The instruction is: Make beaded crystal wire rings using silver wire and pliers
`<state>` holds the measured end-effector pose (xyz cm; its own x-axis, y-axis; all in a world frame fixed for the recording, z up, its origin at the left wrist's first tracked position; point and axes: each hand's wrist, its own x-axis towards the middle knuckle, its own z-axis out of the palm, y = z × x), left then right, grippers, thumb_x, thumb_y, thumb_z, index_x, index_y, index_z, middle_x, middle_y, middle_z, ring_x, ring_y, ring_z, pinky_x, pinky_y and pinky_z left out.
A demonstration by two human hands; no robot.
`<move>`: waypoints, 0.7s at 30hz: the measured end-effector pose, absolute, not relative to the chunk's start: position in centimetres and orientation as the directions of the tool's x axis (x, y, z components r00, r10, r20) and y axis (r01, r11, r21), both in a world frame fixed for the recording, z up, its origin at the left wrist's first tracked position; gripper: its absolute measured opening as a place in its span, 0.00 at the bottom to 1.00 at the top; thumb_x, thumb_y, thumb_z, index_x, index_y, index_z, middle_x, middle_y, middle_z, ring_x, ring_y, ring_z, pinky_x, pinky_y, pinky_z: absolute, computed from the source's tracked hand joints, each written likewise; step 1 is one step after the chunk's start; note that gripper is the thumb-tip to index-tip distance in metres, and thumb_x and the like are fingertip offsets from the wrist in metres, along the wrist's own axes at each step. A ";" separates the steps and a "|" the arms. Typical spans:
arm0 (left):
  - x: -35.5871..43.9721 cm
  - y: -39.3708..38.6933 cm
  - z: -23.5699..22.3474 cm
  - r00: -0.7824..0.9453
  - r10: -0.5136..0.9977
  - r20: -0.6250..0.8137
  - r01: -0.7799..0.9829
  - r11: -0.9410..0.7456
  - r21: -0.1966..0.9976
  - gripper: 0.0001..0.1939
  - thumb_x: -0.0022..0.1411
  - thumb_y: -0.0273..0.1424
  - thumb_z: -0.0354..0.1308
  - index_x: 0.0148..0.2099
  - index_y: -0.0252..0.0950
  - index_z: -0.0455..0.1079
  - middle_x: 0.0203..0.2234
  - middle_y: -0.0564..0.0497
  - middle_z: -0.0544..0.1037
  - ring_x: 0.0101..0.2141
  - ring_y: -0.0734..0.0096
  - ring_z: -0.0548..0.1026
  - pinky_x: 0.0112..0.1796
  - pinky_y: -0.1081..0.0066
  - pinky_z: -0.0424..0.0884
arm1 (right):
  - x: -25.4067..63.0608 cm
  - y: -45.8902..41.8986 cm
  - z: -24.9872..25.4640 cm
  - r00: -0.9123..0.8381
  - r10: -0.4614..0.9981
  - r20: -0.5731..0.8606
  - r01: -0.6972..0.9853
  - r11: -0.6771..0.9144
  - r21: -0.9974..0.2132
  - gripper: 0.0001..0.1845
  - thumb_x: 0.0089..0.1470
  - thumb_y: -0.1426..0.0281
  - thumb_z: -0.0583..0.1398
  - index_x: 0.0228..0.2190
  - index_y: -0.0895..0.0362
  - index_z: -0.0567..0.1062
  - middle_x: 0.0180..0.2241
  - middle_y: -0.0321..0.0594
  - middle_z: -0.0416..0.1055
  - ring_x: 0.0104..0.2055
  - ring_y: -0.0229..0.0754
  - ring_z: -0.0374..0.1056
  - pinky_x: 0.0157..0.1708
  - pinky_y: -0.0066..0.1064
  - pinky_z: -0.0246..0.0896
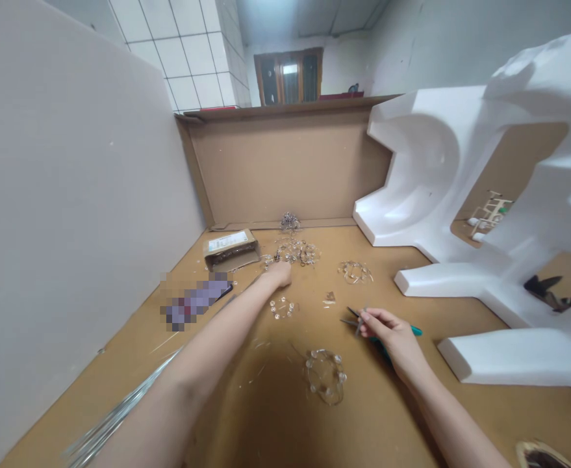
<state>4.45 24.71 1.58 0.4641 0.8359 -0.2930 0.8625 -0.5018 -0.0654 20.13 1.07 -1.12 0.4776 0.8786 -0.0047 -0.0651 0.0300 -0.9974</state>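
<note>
My left hand (pixel 279 274) rests at the near edge of a tangled heap of wire and clear beads (pixel 293 252), its fingers curled down and hiding whatever they touch. My right hand (pixel 392 335) is shut on a pair of teal-handled pliers (pixel 353 318), whose metal jaws point left. Between my hands lies a small beaded wire piece (pixel 282 307). Two larger wire rings strung with clear beads sit nearby, one (pixel 355 272) beyond the pliers and one (pixel 325 376) nearer me. A small wire coil (pixel 290 221) lies behind the heap.
A bundle of straight silver wires (pixel 119 409) lies at the lower left on the cardboard work surface (pixel 387 416). A labelled small box (pixel 230 250) and a pixelated object (pixel 197 300) sit at the left. White foam packing (pixel 460 195) stands at the right, and a cardboard wall (pixel 285 166) rises behind.
</note>
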 end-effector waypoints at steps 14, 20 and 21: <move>7.1 22.9 1.5 0.527 0.802 -0.279 0.837 -0.547 0.008 0.16 0.60 0.34 0.51 0.49 0.32 0.62 0.44 0.44 0.67 0.41 0.66 0.69 0.40 0.62 0.68 | 20.4 1.2 -1.6 0.472 0.882 0.011 -0.055 0.042 -0.998 0.19 0.35 0.56 0.64 0.25 0.59 0.75 0.20 0.37 0.70 0.23 0.37 0.64 0.28 0.30 0.61; 6.8 22.1 2.6 0.628 0.749 -0.209 0.769 -0.558 0.311 0.14 0.59 0.33 0.51 0.46 0.31 0.64 0.41 0.45 0.69 0.39 0.68 0.70 0.39 0.64 0.68 | 20.6 1.3 -1.6 0.459 0.888 0.024 -0.037 0.046 -0.998 0.17 0.37 0.57 0.64 0.25 0.58 0.75 0.19 0.35 0.69 0.22 0.36 0.64 0.28 0.29 0.61; 6.7 21.5 2.9 0.659 0.729 -0.185 0.731 -0.562 0.387 0.11 0.58 0.32 0.52 0.42 0.30 0.66 0.38 0.44 0.71 0.37 0.68 0.71 0.37 0.68 0.68 | 20.6 1.3 -1.6 0.456 0.889 0.028 -0.031 0.048 -0.998 0.17 0.37 0.57 0.64 0.25 0.58 0.75 0.19 0.35 0.69 0.22 0.36 0.64 0.28 0.29 0.61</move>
